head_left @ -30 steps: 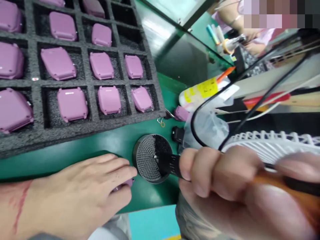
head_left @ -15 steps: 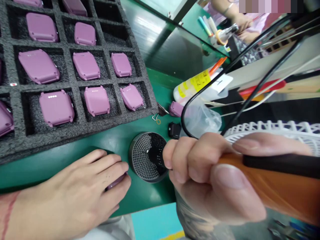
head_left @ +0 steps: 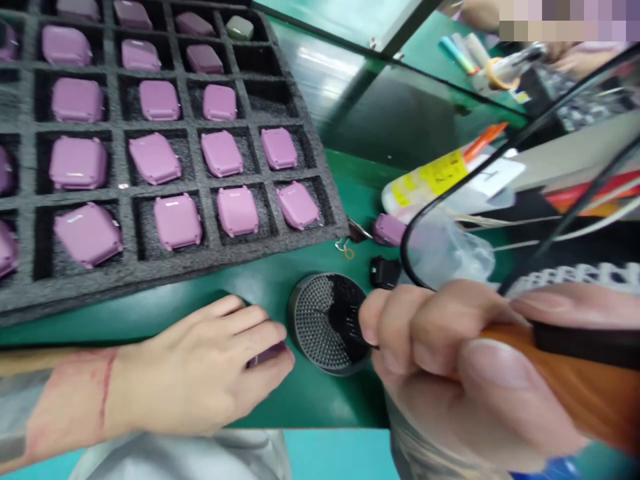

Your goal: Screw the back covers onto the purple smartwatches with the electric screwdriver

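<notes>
My left hand (head_left: 200,377) lies palm down near the front edge of the green table, its fingers curled over a purple watch case (head_left: 267,355). Most of that case is hidden beneath the fingers. Just right of the fingertips stands a round black dish (head_left: 315,327) with a dotted grid of tiny holes or studs. My right hand (head_left: 450,353) is wrapped round an orange electric screwdriver (head_left: 600,387) with a black lever strip. The tool points left over the dish; its tip is hard to make out against the black patch there.
A dark foam tray (head_left: 210,250) with several purple watch cases fills the back left. Behind the dish are a black clip-like part (head_left: 384,272), a purple watch case (head_left: 389,230) and a plastic bag (head_left: 450,250). A yellow-labelled bottle (head_left: 430,179) and black cable (head_left: 407,250) lie beyond.
The head view has swung left, so everything sits further right in the picture and more of the foam tray shows. Both hands keep their holds and hardly move relative to the dish.
</notes>
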A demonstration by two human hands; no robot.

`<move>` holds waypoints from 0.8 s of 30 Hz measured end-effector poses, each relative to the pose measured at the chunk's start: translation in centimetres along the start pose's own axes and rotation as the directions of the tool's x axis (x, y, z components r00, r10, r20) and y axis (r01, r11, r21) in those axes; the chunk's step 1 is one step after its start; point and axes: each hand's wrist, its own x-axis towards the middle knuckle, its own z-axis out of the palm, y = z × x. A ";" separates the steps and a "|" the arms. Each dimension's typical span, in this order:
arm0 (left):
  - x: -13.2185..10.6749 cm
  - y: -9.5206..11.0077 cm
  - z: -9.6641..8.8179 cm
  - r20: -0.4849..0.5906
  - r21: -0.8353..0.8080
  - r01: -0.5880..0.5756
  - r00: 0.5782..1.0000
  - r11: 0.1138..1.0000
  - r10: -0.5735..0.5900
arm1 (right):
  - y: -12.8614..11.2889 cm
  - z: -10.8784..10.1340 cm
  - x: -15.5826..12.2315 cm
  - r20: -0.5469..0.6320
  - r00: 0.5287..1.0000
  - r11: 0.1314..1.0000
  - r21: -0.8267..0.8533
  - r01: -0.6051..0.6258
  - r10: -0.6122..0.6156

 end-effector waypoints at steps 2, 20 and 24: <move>0.2 -0.2 -0.1 0.016 0.010 -0.009 1.000 1.000 0.009 | 0.2 -0.1 0.2 0.015 0.999 0.999 -0.008 0.033 -0.033; -0.2 0.0 0.4 0.021 -0.059 0.034 0.999 0.998 -0.033 | 1.5 0.7 1.3 0.001 0.987 0.983 -0.083 0.162 -0.163; 0.1 -0.4 0.5 0.021 -0.003 -0.001 1.000 1.000 0.001 | 2.0 0.4 1.5 -0.001 0.976 0.960 -0.182 0.212 -0.216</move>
